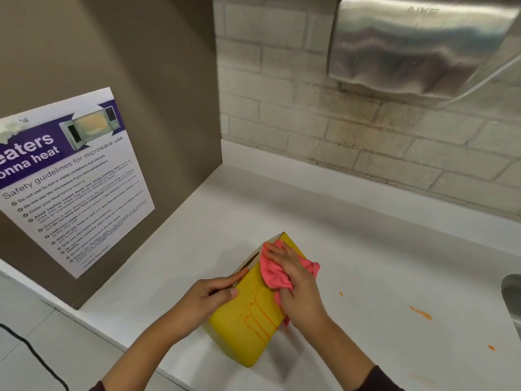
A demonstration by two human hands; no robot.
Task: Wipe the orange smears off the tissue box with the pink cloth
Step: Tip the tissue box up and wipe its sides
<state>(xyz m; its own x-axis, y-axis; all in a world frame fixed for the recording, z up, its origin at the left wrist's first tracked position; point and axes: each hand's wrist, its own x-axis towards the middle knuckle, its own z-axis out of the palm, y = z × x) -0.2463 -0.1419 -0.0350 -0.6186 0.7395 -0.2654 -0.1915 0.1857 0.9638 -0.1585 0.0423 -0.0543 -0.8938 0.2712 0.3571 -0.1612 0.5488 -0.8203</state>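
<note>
The poster (70,176) ran off the left edge, so its big words were chopped, and its small print was too tiny to read. The shiny hand dryer (423,46) was cut by the top and right edges. A grey metal thing (511,297) poked in at the right edge — what it was could not be told. A black cable (33,354) ran out at the bottom left. The right hand (298,280) lay flat on the pink cloth (272,275) and hid its middle. The cloth hid part of the tissue box (242,328). Both arms were cut off at the bottom.
</note>
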